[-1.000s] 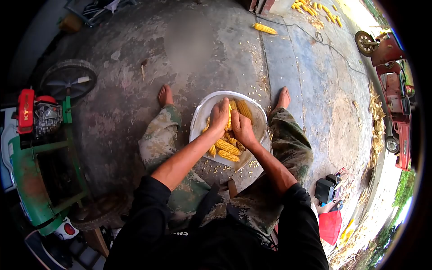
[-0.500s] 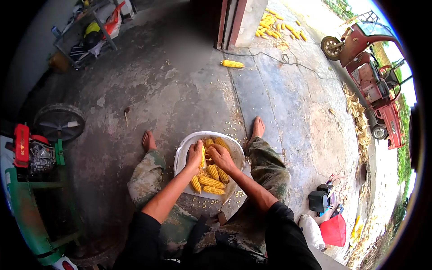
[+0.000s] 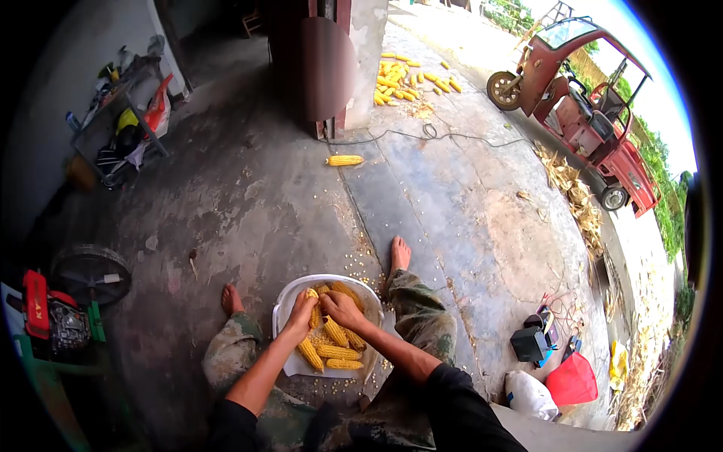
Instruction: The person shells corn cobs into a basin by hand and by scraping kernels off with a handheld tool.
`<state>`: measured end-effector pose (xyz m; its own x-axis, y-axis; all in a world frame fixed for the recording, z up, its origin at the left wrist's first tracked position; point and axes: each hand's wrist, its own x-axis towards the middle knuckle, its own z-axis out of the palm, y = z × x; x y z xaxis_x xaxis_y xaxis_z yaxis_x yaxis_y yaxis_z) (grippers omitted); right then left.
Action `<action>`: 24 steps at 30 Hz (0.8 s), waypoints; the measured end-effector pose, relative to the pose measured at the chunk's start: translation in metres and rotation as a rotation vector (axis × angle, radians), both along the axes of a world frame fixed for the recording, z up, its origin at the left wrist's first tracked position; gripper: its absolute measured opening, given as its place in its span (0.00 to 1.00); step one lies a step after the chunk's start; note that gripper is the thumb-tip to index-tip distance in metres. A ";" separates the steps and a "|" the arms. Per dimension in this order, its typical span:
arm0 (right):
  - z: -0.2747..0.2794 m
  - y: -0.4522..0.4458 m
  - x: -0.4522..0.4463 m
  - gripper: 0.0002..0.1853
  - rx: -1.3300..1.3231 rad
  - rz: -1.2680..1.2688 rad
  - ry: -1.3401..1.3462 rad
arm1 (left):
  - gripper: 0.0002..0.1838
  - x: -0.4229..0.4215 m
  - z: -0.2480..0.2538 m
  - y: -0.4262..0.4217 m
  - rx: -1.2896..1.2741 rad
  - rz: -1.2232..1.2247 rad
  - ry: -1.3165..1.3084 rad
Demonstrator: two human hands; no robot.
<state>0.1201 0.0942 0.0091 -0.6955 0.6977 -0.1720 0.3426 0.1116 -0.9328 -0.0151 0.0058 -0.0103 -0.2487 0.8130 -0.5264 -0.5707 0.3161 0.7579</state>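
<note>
A white basin (image 3: pixel 370 291) stands on the floor between my legs, with several yellow corn cobs (image 3: pixel 337 352) in it. My left hand (image 3: pixel 300 312) is closed around an ear of corn (image 3: pixel 314 307) over the basin's left side, holding it roughly upright. Close beside it, my right hand (image 3: pixel 341 308) has its fingers curled in against that ear. Whatever lies inside the right fingers is hidden by the back of the hand. Loose kernels (image 3: pixel 359 265) are scattered around the basin.
One ear of corn (image 3: pixel 345 160) lies ahead on the concrete, and a corn pile (image 3: pixel 398 80) sits past the pillar. A red three-wheeler (image 3: pixel 584 113) is parked outside. A red engine (image 3: pixel 49 309) is at left; a black box (image 3: pixel 529 344) and red bag (image 3: pixel 572 380) are at right.
The view has tipped upward, so the basin and hands appear lower and further left. My right hand has come closer to my left hand. The left hand still grips an ear of corn.
</note>
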 end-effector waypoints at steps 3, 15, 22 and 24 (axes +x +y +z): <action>-0.002 0.003 0.000 0.23 -0.101 -0.055 0.051 | 0.29 0.000 0.012 0.001 0.027 -0.032 0.026; 0.040 0.004 0.000 0.23 -0.817 -0.022 0.214 | 0.36 -0.006 0.042 -0.003 0.079 -0.244 -0.038; 0.024 -0.002 -0.002 0.23 -0.827 0.006 0.266 | 0.34 0.006 0.039 -0.006 0.134 -0.156 0.089; 0.021 -0.007 -0.004 0.23 -0.830 -0.035 0.279 | 0.34 0.006 0.037 -0.007 0.130 -0.140 0.118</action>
